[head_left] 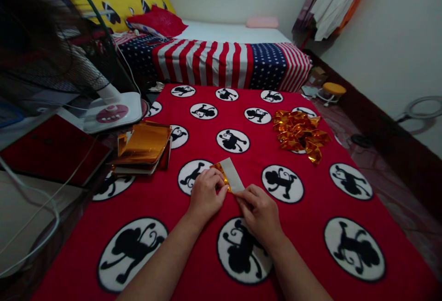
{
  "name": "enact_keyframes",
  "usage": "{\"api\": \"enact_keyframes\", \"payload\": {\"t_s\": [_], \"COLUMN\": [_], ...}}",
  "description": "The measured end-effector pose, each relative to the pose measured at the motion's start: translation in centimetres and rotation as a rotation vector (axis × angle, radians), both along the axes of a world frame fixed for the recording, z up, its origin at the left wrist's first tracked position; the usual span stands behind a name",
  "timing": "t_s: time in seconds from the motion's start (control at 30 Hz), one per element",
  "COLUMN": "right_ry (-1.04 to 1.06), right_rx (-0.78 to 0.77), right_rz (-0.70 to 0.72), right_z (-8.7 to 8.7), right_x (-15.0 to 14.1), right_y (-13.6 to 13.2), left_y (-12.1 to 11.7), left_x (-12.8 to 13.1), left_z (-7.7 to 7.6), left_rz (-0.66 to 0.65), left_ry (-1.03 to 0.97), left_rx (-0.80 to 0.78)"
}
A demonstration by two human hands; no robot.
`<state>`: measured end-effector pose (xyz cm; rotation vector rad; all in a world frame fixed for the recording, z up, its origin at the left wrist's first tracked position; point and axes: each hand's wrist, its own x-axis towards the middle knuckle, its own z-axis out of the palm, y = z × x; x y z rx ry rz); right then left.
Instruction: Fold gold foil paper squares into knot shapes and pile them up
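Note:
A partly folded sheet of gold foil paper (230, 175) lies on the red cloth, its pale back facing up and a gold strip along its left edge. My left hand (207, 191) pinches the gold edge with thumb and forefinger. At the sheet's lower right corner, the fingers of my right hand (258, 211) press together on the paper. Off to the left, a stack of gold foil sheets (143, 144) rests near the table's edge. A heap of folded gold foil pieces (299, 130) sits at the right.
Red cloth with monkey prints (238, 107) covers the table. An electric fan (112, 107) stands at the left beside a dark red box (51, 147) and loose white cables. Behind the table is a bed (214, 61) with a striped cover. A yellow-topped stool (334, 89) stands on the floor at right.

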<state>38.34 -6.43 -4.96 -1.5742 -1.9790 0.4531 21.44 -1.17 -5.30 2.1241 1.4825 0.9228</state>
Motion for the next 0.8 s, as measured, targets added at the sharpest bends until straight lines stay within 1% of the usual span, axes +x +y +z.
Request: {"api": "enact_keyframes", "payload": {"t_s": [0.3, 0.6, 0.8], "right_ry": [-0.058, -0.072, -0.085], "right_rx": [-0.002, 0.001, -0.026], "right_rz": [0.042, 0.017, 0.009], "right_z": [0.36, 0.52, 0.5], "right_x": [0.12, -0.02, -0.03], "right_y": [-0.1, -0.06, -0.11], "left_y": [-0.1, -0.28, -0.23], "left_x": [0.1, 0.12, 0.09], "left_z": [0.25, 0.41, 0.2], "left_rz": [0.002, 0.014, 0.001], "left_ry": [0.007, 0.025, -0.023], "left_rx": [0.001, -0.012, -0.033]}}
